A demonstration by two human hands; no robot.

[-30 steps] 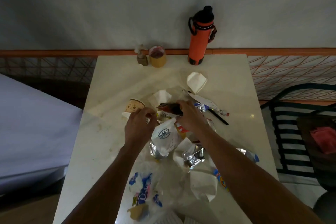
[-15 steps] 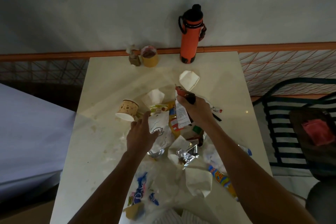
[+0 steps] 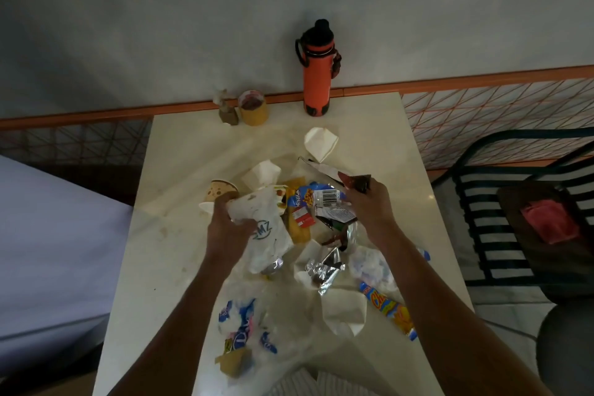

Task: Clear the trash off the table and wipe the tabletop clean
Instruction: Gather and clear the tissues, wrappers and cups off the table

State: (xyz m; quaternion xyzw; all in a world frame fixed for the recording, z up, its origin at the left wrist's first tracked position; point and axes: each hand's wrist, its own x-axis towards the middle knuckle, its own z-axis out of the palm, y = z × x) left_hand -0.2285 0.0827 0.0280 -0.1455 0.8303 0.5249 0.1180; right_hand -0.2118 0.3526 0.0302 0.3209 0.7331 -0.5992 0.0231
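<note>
Pale and stained, the table [image 3: 180,170] runs from the wall toward the person, with an orange bottle [image 3: 316,74] upright at its 12 o'clock edge and a yellow jar [image 3: 254,108] at 11. Trash covers the middle and near half.

Half a second ago the left hand [image 3: 226,231] only touched the white bag [image 3: 265,228]; now its fingers are wrapped tight around the bag's upper end, bunching it. The bag's long axis runs from 11 to 5 o'clock, its bunched end toward the paper cup [image 3: 220,193] and its loose end toward the foil scraps [image 3: 323,267]. The right hand [image 3: 369,206] has shifted out to 2 o'clock and is closed around a dark red wrapper [image 3: 355,182], whose tip points toward 10. A long silver wrapper [image 3: 321,167] lies just beyond it.

Both hands are gathering, so clearing is underway but early: I judge most litter remains. A clear blue-printed bag [image 3: 239,328] sits at 7, a folded napkin [image 3: 344,312] at 5, an orange snack wrapper [image 3: 387,309] at 4, and a white cone [image 3: 321,140] at 1. Wiping has not begun.
</note>
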